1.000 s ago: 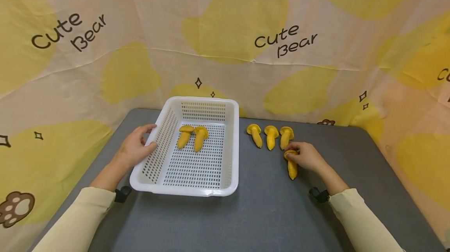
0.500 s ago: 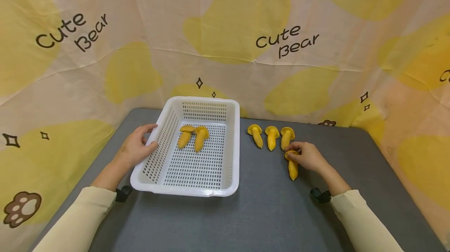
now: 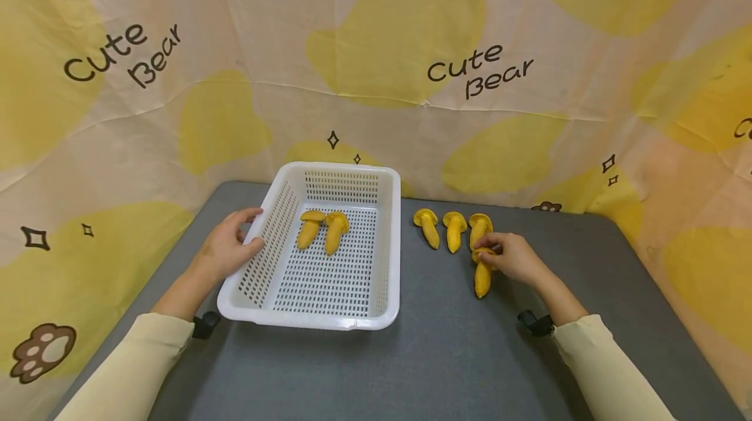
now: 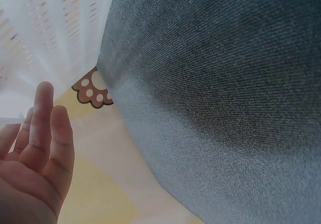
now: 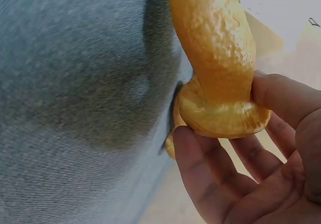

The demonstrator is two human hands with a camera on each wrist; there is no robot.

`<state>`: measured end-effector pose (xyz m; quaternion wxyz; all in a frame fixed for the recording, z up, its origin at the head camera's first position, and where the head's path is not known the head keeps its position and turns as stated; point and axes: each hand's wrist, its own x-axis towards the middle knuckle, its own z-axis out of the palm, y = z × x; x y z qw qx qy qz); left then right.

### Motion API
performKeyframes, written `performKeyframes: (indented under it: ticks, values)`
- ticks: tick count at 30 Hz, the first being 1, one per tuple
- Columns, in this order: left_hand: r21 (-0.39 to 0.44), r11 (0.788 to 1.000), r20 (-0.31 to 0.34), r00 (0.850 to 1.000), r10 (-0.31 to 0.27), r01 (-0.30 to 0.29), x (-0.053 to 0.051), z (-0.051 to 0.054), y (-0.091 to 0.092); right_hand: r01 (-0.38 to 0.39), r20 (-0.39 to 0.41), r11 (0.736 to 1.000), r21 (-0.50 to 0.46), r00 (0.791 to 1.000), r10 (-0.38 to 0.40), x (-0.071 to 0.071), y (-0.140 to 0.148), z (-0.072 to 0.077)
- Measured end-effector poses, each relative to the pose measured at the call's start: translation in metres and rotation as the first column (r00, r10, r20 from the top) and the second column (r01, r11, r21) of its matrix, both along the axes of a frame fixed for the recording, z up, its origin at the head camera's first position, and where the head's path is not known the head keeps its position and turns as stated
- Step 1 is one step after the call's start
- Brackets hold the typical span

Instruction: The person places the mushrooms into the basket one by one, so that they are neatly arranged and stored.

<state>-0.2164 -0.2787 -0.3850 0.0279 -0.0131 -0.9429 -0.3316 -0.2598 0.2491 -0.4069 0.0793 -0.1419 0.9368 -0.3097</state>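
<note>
A yellow mushroom is pinched by its cap in my right hand. The right wrist view shows the thumb on one side of the cap and fingertips on the other, with the stem pointing away from the palm. Just beyond it lies another mushroom, partly hidden by the hand. Two more mushrooms, one in the middle and one at the left, complete a row. My left hand touches the left rim of a white perforated basket, its fingers loosely extended in the left wrist view.
Inside the basket lie two mushrooms, a left one and a right one, side by side. Everything stands on a grey table. A printed cloth hangs along the back and sides.
My right hand has shifted slightly left and away from me with the mushroom, whose stem end has swung left. The left hand and the basket have stayed put.
</note>
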Motion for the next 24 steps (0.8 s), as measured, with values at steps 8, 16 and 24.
performKeyframes:
  ticks: [8, 16, 24]
  values:
    - [0.000, 1.000, -0.001, 1.000, 0.008, -0.008, 0.003, 0.001, 0.002, -0.010, -0.021, 1.000, -0.013, 1.000, 0.009, -0.001, -0.005, 0.008]
    - [-0.002, 1.000, 0.000, 1.000, 0.012, -0.012, 0.003, 0.001, 0.003, -0.024, -0.085, 0.999, -0.026, 0.996, 0.022, -0.002, -0.012, 0.017]
    - [0.015, 1.000, 0.001, 1.000, 0.005, -0.005, 0.002, -0.001, 0.001, -0.051, -0.144, 0.998, -0.037, 0.989, 0.045, -0.006, -0.023, 0.032]
